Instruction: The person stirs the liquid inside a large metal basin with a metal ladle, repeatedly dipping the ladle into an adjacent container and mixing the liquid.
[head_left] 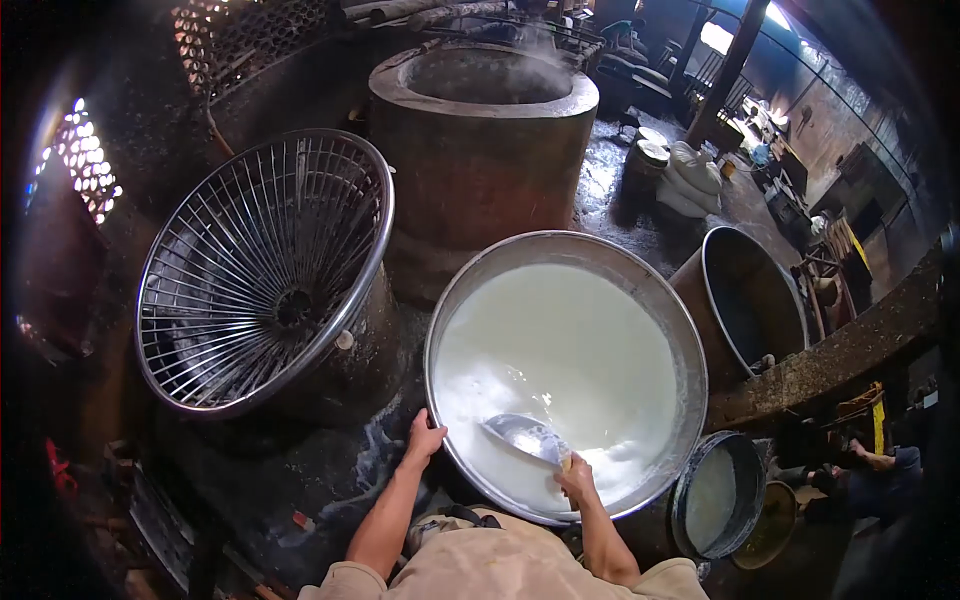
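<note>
A wide round metal vat (690, 345) full of milky white liquid (560, 340) stands in front of me. My left hand (425, 438) grips its near left rim, with the thumb over the edge. Across the near side of the vat, my right hand (574, 478) is closed around the handle of a metal scoop (525, 438). The scoop's blade lies tilted at the surface of the liquid, pointing left. Small bubbles and bright glare show around it.
A large metal-barred basket (375, 250) sits left of the vat. Behind it stands a steaming round stone cauldron (480, 170). A metal drum (690, 285), a bucket of pale liquid (680, 515) and a low wall (830, 370) are on the right. Another person's arm (875, 458) shows far right.
</note>
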